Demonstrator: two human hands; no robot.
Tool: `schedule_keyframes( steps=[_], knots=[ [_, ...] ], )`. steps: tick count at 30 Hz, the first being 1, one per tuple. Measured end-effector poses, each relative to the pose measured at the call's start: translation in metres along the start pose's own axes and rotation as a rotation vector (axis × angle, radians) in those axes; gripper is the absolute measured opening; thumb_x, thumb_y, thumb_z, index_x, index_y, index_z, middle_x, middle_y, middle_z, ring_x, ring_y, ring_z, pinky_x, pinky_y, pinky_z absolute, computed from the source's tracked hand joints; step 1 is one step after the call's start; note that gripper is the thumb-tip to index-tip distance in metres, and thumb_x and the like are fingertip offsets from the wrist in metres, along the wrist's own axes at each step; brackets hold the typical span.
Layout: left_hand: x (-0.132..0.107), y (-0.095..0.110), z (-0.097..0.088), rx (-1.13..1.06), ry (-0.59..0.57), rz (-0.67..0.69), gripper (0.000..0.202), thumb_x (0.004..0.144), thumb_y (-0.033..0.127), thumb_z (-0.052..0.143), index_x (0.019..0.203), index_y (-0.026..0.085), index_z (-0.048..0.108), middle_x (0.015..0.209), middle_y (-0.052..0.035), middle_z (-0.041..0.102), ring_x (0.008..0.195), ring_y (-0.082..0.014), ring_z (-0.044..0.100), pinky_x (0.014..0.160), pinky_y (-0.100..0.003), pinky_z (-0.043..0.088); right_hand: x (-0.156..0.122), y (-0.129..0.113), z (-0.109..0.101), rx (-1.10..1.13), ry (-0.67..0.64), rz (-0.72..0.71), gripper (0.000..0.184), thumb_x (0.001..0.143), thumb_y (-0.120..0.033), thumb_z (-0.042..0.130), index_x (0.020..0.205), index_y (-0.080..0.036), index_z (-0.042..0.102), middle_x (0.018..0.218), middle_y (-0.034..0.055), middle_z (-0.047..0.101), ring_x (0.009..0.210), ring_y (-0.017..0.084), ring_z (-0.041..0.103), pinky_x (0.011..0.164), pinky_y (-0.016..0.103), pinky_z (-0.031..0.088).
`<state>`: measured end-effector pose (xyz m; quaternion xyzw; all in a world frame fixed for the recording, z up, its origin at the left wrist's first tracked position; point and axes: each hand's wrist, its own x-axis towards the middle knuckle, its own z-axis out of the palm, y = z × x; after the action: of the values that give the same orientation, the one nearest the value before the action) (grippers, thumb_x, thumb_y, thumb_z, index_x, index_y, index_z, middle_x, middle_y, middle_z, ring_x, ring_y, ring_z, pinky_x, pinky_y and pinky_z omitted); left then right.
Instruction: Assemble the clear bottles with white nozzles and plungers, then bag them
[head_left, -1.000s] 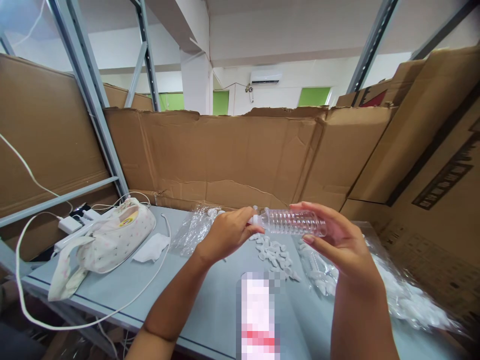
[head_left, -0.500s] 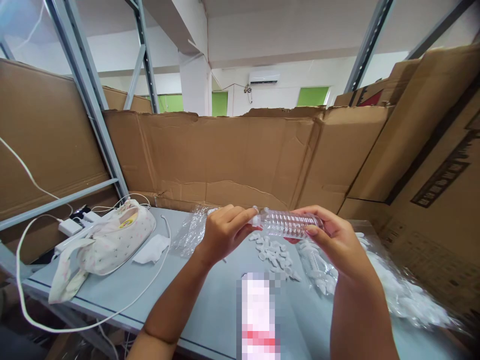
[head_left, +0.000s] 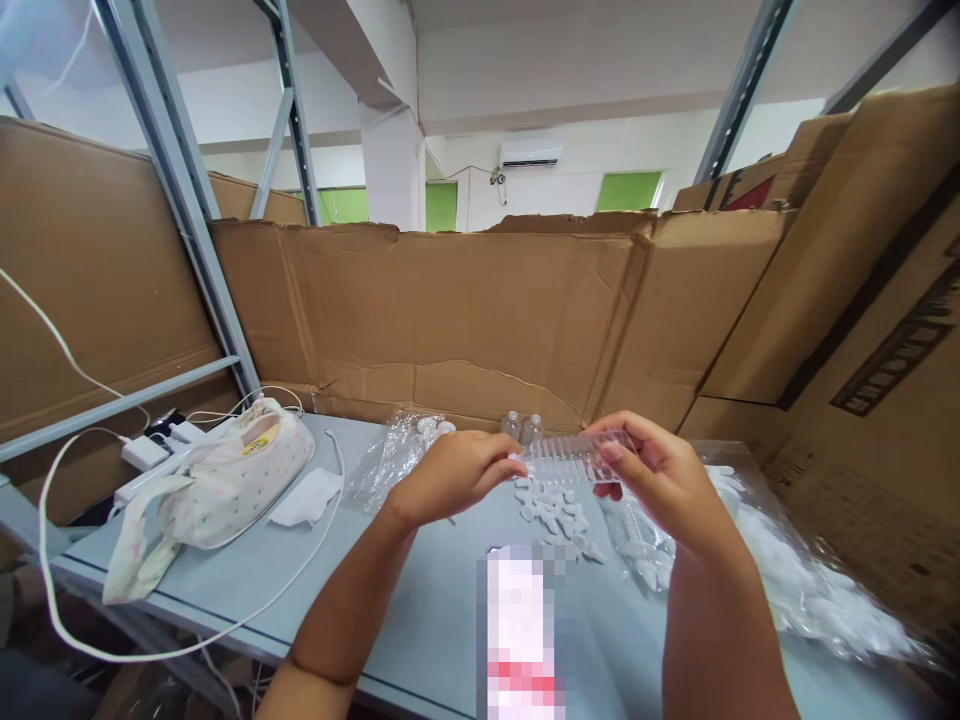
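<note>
While the right hand [head_left: 660, 480] grips a clear ribbed plastic bottle [head_left: 570, 458] sideways, the left hand [head_left: 450, 475] pinches its white cap end. The bottle is held just above a scatter of white caps [head_left: 555, 510] on the grey table [head_left: 225, 570].

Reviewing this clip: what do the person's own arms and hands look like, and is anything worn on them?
Both forearms are bare up to the frame edge: no sleeves, gloves, watch or bracelet visible. The left hand and right hand show no rings; the right hand's nails look pinkish.
</note>
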<state>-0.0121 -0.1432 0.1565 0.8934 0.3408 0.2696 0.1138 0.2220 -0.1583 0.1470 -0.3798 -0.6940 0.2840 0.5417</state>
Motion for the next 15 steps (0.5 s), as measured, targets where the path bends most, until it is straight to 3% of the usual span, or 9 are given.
schedule_keyframes(
  steps=[3, 6, 9, 11, 13, 15],
  knots=[
    [0.002, 0.001, 0.002, 0.046, -0.016, -0.016, 0.028, 0.094, 0.041, 0.044, 0.098, 0.020, 0.062, 0.090, -0.0025, 0.068, 0.081, -0.0171, 0.060, 0.069, -0.027, 0.041, 0.001, 0.002, 0.002, -0.063, 0.067, -0.008, 0.029, 0.082, -0.048, 0.061, 0.088, -0.019, 0.062, 0.059, -0.0020, 0.054, 0.047, 0.012, 0.055, 0.041, 0.023, 0.047],
    [0.004, -0.004, 0.003, -0.095, -0.089, -0.020, 0.025, 0.094, 0.039, 0.045, 0.097, 0.020, 0.061, 0.087, -0.0015, 0.067, 0.079, -0.0153, 0.059, 0.067, -0.025, 0.041, 0.003, 0.001, 0.003, -0.129, 0.061, -0.109, 0.027, 0.081, -0.043, 0.063, 0.094, -0.020, 0.063, 0.072, 0.0018, 0.061, 0.057, 0.013, 0.058, 0.050, 0.024, 0.050],
    [0.008, -0.015, 0.004, -0.359, -0.358, 0.011, 0.024, 0.094, 0.031, 0.043, 0.085, 0.017, 0.060, 0.082, -0.0018, 0.065, 0.077, -0.0125, 0.059, 0.065, -0.022, 0.042, 0.004, -0.002, 0.004, -0.159, -0.051, -0.224, 0.027, 0.080, -0.038, 0.064, 0.102, -0.022, 0.062, 0.089, 0.0051, 0.066, 0.071, 0.016, 0.063, 0.061, 0.026, 0.052],
    [0.012, -0.022, 0.008, -0.483, -0.517, 0.031, 0.022, 0.092, 0.030, 0.047, 0.080, 0.016, 0.059, 0.076, -0.0014, 0.064, 0.073, -0.0114, 0.059, 0.064, -0.021, 0.042, 0.006, -0.002, 0.006, -0.179, -0.116, -0.252, 0.030, 0.080, -0.038, 0.063, 0.105, -0.022, 0.062, 0.087, 0.0047, 0.067, 0.072, 0.017, 0.063, 0.062, 0.027, 0.051],
    [0.016, -0.025, 0.014, -0.481, -0.534, 0.018, 0.018, 0.090, 0.030, 0.052, 0.081, 0.016, 0.060, 0.071, -0.0002, 0.063, 0.068, -0.0109, 0.058, 0.060, -0.020, 0.040, 0.007, 0.000, 0.009, -0.241, -0.089, -0.227, 0.029, 0.081, -0.039, 0.061, 0.103, -0.021, 0.062, 0.075, 0.0022, 0.064, 0.064, 0.016, 0.060, 0.057, 0.026, 0.048],
    [0.017, -0.022, 0.019, -0.359, -0.416, -0.025, 0.018, 0.088, 0.032, 0.055, 0.082, 0.017, 0.062, 0.072, 0.0003, 0.065, 0.066, -0.0113, 0.057, 0.057, -0.020, 0.038, 0.009, 0.003, 0.013, -0.327, 0.030, -0.163, 0.025, 0.082, -0.042, 0.059, 0.093, -0.020, 0.062, 0.063, -0.0008, 0.059, 0.054, 0.014, 0.053, 0.050, 0.025, 0.042]
  ],
)
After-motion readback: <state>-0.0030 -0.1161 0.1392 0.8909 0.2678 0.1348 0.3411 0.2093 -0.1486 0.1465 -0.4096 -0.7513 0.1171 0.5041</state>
